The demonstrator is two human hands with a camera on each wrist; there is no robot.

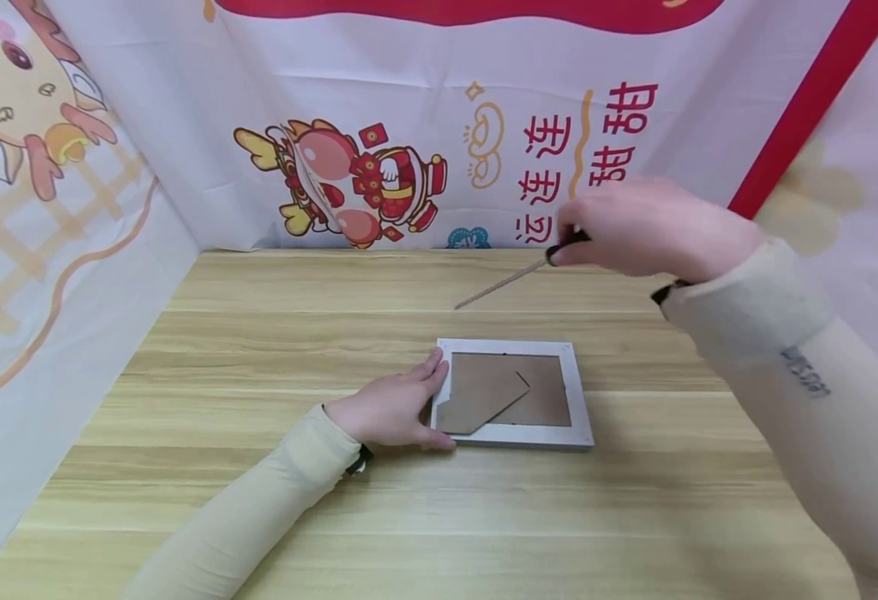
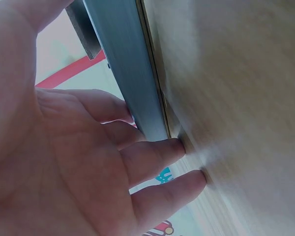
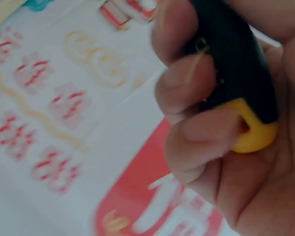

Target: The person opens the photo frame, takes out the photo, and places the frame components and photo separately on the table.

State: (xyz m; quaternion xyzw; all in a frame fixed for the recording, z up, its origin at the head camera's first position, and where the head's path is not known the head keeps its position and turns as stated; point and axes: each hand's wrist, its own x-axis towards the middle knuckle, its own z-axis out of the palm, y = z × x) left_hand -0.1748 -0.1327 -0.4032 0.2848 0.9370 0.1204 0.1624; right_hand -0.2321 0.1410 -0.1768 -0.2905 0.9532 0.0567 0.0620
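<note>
A picture frame (image 1: 578, 392) with a pale border lies back side up on the table, its brown backing board and angled stand leg (image 1: 476, 410) showing. At its left side my left hand (image 1: 393, 406) steadies it, thumb along the near edge and fingers against the left edge. In the left wrist view these fingers (image 2: 152, 160) are nearly straight, two tips touching the tabletop. Above the frame's far right, my right hand (image 1: 634, 229) grips a screwdriver (image 1: 500, 285). Its thin shaft slants down leftward, the tip apart from the frame. The right wrist view shows its black handle with a yellow end.
The wood-grain table (image 1: 273, 333) spreads around the frame. A white cloth (image 1: 423, 67) with red cartoon figures and lettering hangs behind the table. Another printed cloth (image 1: 56, 283) stands along the left side.
</note>
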